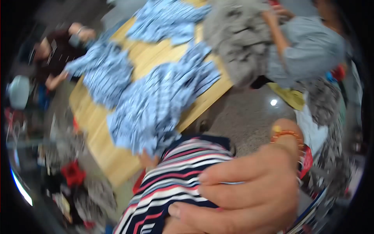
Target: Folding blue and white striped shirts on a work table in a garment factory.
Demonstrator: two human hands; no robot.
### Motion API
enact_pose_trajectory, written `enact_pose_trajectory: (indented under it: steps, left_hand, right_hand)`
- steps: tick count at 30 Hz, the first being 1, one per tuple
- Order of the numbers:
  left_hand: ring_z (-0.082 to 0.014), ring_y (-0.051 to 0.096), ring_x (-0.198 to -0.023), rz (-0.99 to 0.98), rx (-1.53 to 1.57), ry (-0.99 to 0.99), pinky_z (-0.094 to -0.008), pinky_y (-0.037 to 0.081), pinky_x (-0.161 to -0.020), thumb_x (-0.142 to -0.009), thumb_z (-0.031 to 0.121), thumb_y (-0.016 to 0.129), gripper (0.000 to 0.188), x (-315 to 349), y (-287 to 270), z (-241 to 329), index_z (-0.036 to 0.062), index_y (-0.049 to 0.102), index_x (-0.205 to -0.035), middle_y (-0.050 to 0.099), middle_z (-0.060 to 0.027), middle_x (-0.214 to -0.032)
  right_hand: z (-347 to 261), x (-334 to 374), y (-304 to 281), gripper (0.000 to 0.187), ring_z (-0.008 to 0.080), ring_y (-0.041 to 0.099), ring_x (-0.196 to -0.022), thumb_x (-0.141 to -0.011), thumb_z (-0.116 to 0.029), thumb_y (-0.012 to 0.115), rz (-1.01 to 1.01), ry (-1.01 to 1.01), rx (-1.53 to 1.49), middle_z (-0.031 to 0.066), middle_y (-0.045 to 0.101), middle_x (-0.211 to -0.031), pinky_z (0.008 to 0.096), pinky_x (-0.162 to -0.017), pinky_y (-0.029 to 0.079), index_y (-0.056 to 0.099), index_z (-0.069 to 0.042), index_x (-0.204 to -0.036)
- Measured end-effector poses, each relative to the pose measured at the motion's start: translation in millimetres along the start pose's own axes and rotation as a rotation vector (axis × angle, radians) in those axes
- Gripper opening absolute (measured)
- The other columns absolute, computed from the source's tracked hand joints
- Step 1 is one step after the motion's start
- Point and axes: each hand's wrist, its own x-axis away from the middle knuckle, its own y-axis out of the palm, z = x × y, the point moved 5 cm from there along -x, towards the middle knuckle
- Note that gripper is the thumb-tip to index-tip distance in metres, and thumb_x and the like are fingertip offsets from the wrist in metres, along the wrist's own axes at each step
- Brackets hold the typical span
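Observation:
My right hand fills the lower right, close to the camera, with an orange bead bracelet on its wrist. Its fingers are curled on a garment with navy, white and red stripes that hangs below the wooden table's near edge. A small skin-coloured patch at the garment's upper left edge may be my left hand; blur hides what it does. Just beyond lies a blue and white striped shirt on the wooden table.
More blue striped shirts cover the table. A person in a grey-blue top at the top right holds a grey garment. Another person in dark clothes reaches in at the left. Heaps of clothes lie on the floor.

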Motion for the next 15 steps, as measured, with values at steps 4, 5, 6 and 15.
enact_pose_trajectory:
  steps: [4,5,6,15]
  left_hand:
    - [-0.0471,0.028,-0.129,-0.025,-0.998,-0.193,-0.0509,0.028,-0.105,-0.063,0.037,0.072,0.083,-30,28,103,0.0143,0.04,-0.136,0.026,-0.0321,-0.14]
    - [-0.0485,0.029,-0.128,-0.011,-0.987,-0.155,-0.0513,0.029,-0.104,-0.064,0.036,0.071,0.08,-25,25,98,0.0139,0.041,-0.135,0.025,-0.0336,-0.14]
    - [-0.0494,0.029,-0.127,0.02,-0.954,-0.177,-0.0517,0.029,-0.104,-0.066,0.034,0.07,0.077,-24,25,113,0.014,0.042,-0.135,0.024,-0.0346,-0.139]
    - [-0.0275,0.053,-0.09,0.187,-0.651,-0.017,-0.0353,0.044,-0.08,-0.073,0.01,0.065,0.046,-39,38,191,0.0034,0.054,-0.117,0.054,-0.0141,-0.102]
  right_hand:
    - [37,4,21,0.018,0.0115,0.057,-0.059,-0.083,-0.016,0.057,0.056,0.046,-0.23,0.0047,0.068,-0.083,0.0238,-0.057,0.048,0.071,-0.009,-0.092]
    - [35,2,21,0.017,0.0109,0.056,-0.058,-0.083,-0.017,0.057,0.048,0.08,-0.23,0.0042,0.069,-0.082,0.0231,-0.056,0.047,0.071,-0.01,-0.091]
    - [36,5,20,0.017,0.0102,0.056,-0.056,-0.083,-0.017,0.057,0.046,0.131,-0.222,0.0036,0.069,-0.081,0.0225,-0.054,0.046,0.071,-0.01,-0.09]
    - [80,-43,65,0.015,0.0095,0.058,-0.059,-0.081,-0.019,0.061,-0.387,0.081,-0.473,0.0013,0.071,-0.089,0.0216,-0.057,0.05,0.072,-0.016,-0.091]
